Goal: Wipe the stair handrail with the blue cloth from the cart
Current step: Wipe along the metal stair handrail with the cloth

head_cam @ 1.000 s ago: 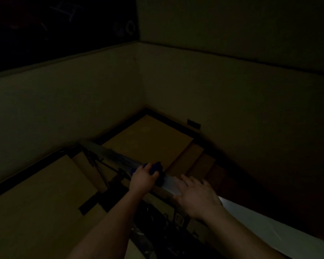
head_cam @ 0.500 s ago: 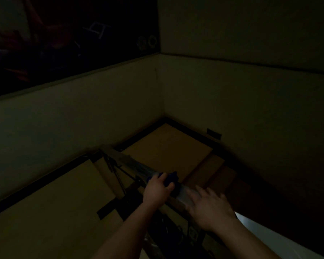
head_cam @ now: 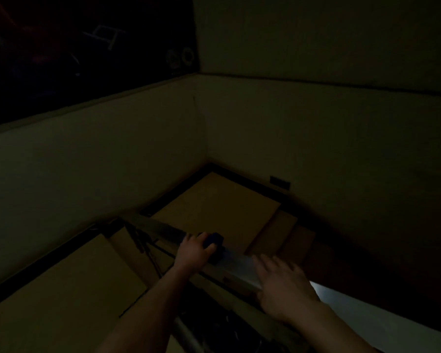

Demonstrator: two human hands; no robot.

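The stairwell is very dim. A flat, pale metal handrail (head_cam: 239, 267) runs from the lower right up toward the left, ending near a corner post. My left hand (head_cam: 194, 250) grips the bunched blue cloth (head_cam: 214, 239) and presses it on top of the rail. My right hand (head_cam: 283, 284) lies flat on the rail just below it, fingers spread, holding nothing. The cart is not in sight.
Below the rail lie a tan landing (head_cam: 217, 207) and steps (head_cam: 283, 230) that drop to the right. Pale walls (head_cam: 112, 159) close the corner. Dark balusters (head_cam: 143, 245) stand under the rail. A dark window (head_cam: 87, 42) fills the upper left.
The view has shifted a little between frames. My left hand with the cloth stays on the rail, and my right hand stays flat just below it.
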